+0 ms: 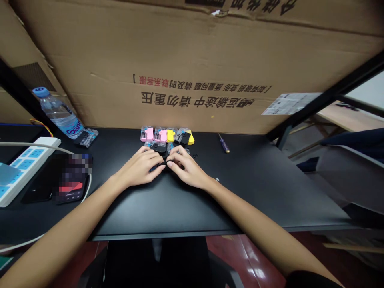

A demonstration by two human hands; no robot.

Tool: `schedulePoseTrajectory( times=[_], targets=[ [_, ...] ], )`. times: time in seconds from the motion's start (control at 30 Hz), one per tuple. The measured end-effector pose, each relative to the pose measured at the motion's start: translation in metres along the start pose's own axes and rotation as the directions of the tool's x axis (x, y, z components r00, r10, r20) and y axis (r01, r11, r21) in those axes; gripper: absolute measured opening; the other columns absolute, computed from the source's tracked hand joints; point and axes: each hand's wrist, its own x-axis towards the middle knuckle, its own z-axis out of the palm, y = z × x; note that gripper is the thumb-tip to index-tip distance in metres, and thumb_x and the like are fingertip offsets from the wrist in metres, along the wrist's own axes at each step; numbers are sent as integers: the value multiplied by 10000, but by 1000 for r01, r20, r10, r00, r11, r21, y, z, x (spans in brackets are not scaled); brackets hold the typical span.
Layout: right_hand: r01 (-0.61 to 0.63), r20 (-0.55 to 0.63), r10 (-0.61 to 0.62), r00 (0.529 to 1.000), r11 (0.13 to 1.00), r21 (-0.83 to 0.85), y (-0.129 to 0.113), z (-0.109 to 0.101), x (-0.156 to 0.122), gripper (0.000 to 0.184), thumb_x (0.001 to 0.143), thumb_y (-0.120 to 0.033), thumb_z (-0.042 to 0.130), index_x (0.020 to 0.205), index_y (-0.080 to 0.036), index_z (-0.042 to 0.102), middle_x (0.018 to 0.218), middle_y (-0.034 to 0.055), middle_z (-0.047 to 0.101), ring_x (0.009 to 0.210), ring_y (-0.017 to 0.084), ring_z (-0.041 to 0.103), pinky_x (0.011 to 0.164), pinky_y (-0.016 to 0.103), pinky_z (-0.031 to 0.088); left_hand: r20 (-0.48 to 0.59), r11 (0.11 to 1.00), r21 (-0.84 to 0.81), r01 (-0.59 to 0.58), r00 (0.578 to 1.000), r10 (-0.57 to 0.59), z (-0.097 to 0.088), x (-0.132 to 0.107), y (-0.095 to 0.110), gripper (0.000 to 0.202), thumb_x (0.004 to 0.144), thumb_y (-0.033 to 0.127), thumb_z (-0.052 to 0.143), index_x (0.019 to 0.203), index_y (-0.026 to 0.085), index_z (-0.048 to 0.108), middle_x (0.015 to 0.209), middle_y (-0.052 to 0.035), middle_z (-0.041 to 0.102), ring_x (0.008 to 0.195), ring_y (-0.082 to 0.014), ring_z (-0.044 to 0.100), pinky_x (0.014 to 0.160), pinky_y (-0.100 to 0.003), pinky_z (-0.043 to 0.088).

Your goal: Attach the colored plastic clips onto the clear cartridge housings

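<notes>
My left hand (144, 166) and my right hand (189, 169) meet over the black desk, fingertips pinched on a small black piece (165, 163) between them. Most of that piece is covered by the fingers, so its exact kind cannot be made out. Just beyond the fingers lies a cluster of small clear plastic cases, some with pink covers (149, 134), some with yellow covers (171, 136), and one with a black cover (182, 138). A small black ring (195, 156) rests to the right of my right hand's fingers.
A purple-handled screwdriver (224, 145) lies at the back right. On the left are a water bottle (61, 114), another clear-and-black case (87, 138), a white power strip (45, 143), a cable and a lit phone (73, 194). Cardboard (192, 52) walls the desk's back.
</notes>
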Motion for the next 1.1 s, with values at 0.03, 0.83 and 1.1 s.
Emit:
schedulePoseTrajectory(
  times=[0.03, 0.83, 1.1],
  targets=[
    [-1, -1, 1, 1000, 1000, -4, 0, 0, 0, 175, 1103, -363, 551, 1059, -222, 644, 1195, 97, 536, 858, 188, 577, 765, 359, 552, 1, 1000, 1, 1, 1000, -1, 0, 0, 0, 251, 1115, 339, 496, 1005, 193, 668, 965, -45, 757, 938, -215, 679, 1011, -405, 426],
    [176, -69, -180, 981, 982, -65, 10, 0, 1, 47, 1084, -236, 572, 1090, -230, 619, 1186, 104, 550, 999, 217, 618, 876, 386, 577, -74, 999, -28, -16, 997, 14, 4, -2, -3, 233, 1121, 316, 532, 1085, 184, 720, 1086, -76, 785, 1037, -227, 699, 994, -407, 490],
    [118, -51, -119, 992, 993, -13, 6, 2, 0, 79, 1088, -294, 576, 1073, -232, 622, 1183, 92, 542, 741, 148, 546, 665, 338, 550, -67, 1000, -16, -20, 998, 19, 5, -2, -4, 244, 1119, 322, 543, 1075, 185, 740, 1095, -78, 790, 1055, -231, 706, 1004, -418, 491]
  ],
)
